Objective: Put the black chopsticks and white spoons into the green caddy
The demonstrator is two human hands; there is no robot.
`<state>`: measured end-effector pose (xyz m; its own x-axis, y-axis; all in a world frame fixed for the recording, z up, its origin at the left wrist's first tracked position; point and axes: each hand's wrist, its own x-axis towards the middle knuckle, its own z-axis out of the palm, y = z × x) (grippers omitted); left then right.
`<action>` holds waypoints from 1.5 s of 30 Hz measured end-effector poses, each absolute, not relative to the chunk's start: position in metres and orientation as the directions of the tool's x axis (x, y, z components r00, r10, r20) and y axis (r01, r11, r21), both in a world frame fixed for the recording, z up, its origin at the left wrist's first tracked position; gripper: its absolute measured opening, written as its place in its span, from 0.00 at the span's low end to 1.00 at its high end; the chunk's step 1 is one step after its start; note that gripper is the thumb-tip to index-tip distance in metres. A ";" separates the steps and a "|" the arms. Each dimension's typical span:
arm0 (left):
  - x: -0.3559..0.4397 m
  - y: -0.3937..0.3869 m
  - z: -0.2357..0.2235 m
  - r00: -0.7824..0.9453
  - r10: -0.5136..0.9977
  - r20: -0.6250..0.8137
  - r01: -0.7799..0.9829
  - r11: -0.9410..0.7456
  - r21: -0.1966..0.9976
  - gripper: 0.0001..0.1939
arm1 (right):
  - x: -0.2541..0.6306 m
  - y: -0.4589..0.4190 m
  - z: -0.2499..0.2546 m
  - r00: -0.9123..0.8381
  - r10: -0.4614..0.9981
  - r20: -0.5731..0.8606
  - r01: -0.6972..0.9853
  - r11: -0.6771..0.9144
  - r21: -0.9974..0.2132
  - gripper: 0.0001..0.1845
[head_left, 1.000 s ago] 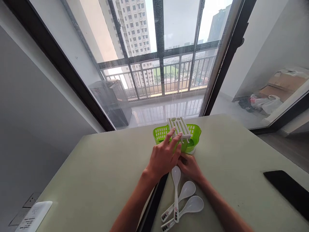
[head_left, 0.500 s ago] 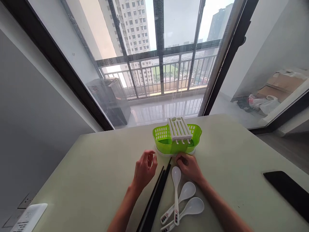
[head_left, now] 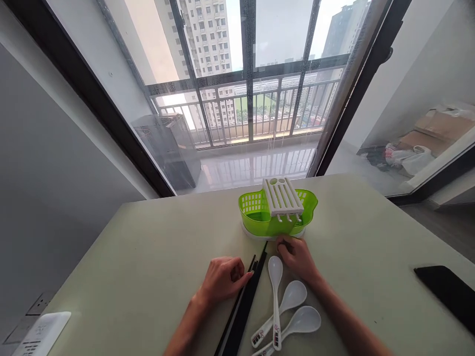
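Observation:
My left hand [head_left: 224,279] lies beside a bundle of long black chopsticks [head_left: 241,316], its thumb touching them. Its fingers are loosely curled, with a gap between thumb and forefinger. At the front of a green basket [head_left: 260,227], my right hand [head_left: 297,257] is closed, knuckles near the basket's white base; its fingertips are hidden. A white slotted rack [head_left: 284,198] with small hooks spans the basket. Between my forearms lie three white spoons: one upper spoon [head_left: 275,272] crosses the handles of a middle spoon [head_left: 295,295] and a lower spoon [head_left: 306,320].
A black flat object [head_left: 445,291] lies on the pale table [head_left: 156,257] at the right. A white printed item [head_left: 44,331] sits at the lower left corner. Beyond the table's far edge stand glass panes with dark frames [head_left: 336,118].
My left hand has come down and towards me, its thumb now reaching onto the chopsticks. My right hand stays by the basket. The view has shifted slightly.

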<state>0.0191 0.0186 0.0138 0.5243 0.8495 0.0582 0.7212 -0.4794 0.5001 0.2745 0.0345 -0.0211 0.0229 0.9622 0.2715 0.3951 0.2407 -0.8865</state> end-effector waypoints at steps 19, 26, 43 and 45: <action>0.018 0.019 0.012 0.498 0.865 0.063 0.728 -0.457 0.511 0.11 | 0.274 0.035 -0.022 0.026 0.963 0.270 0.413 0.235 -0.880 0.10; 0.018 0.019 0.011 0.496 0.867 0.040 0.738 -0.446 0.506 0.10 | 0.274 0.035 -0.024 0.019 0.964 0.266 0.414 0.235 -0.879 0.10; 0.024 0.016 0.008 0.396 0.917 0.049 0.795 -0.369 0.481 0.11 | 0.274 0.036 -0.025 -0.002 0.956 0.292 0.406 0.268 -0.874 0.10; 0.023 0.015 0.009 0.405 0.913 0.049 0.792 -0.378 0.479 0.11 | 0.274 0.036 -0.025 0.001 0.956 0.292 0.408 0.266 -0.873 0.10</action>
<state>0.0235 0.0153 0.0087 0.4053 0.9128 0.0492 0.7922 -0.3776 0.4794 0.2743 0.0358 -0.0253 0.0015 0.9563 0.2925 0.4077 0.2665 -0.8734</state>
